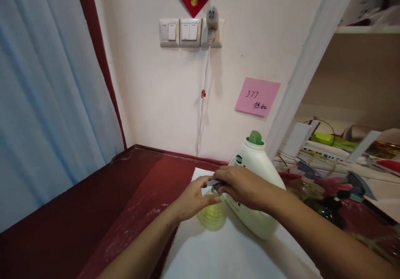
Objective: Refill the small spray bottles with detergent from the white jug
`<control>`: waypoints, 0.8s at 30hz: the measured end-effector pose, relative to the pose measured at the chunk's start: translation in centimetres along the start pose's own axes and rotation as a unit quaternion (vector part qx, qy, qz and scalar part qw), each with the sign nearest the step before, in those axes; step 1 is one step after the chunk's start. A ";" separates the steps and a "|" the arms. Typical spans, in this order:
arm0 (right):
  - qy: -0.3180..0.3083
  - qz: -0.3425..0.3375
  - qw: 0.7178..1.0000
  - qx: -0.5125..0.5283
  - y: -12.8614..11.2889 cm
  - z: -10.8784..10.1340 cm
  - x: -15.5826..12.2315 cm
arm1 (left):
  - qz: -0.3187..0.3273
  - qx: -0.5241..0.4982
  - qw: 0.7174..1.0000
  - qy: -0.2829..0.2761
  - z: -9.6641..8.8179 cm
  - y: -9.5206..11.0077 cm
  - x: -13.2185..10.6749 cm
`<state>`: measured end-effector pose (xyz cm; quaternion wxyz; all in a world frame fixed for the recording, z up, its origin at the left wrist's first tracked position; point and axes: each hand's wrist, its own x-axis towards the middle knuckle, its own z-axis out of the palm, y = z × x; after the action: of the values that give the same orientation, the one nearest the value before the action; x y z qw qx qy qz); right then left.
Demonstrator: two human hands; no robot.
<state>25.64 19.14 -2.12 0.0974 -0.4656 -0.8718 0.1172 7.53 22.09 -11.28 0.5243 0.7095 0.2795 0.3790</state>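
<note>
A pale blue curtain (46, 104) fills the far left, edged by a dark red strip, and below it a dark red table (93, 204) runs from the left toward the near middle. On the wall behind, a row of switches (179, 32) sits beside a plugged-in charger (212, 21), whose white cable (203, 104) hangs down to the tabletop. A white sheet (218, 254) covers the near middle of the table.

The left hand (195, 198) comes in from the near left and wraps around the side of a small yellow-green bottle (213, 214), fingers curled against it (the bottle stands upright on the white sheet). The right hand (242, 183) reaches across from the near right and closes over the bottle's top, gripping a dark sprayer head (215, 184) there; how tightly it pinches cannot be told.

Just behind and to the right, touching the right hand's wrist side, stands a large white jug (259, 187) with a green cap (255, 137). On the wall above it is a pink note (258, 96). Far right, a cluttered shelf (343, 154) holds more spray bottles (328, 200).
</note>
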 end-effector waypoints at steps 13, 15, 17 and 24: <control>0.007 -0.009 0.999 -0.050 0.2 0.2 0.1 | -0.017 0.018 1.000 -0.008 0.0 -1.4 0.0; 0.017 -0.016 0.998 -0.065 0.0 0.1 0.0 | -0.020 0.016 0.999 -0.022 -0.1 -1.6 -0.5; 0.034 -0.021 0.996 -0.083 -0.3 0.0 -0.3 | -0.022 0.021 0.999 -0.032 -0.2 -1.8 -1.1; 0.231 -0.044 0.967 -0.099 -1.7 2.0 -3.6 | -0.018 0.022 0.999 -0.038 0.0 -3.9 -2.4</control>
<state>25.71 14.96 -3.79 0.2542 -0.4487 -0.8525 -0.0850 6.20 21.31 -15.58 0.5256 0.7297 0.2799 0.3360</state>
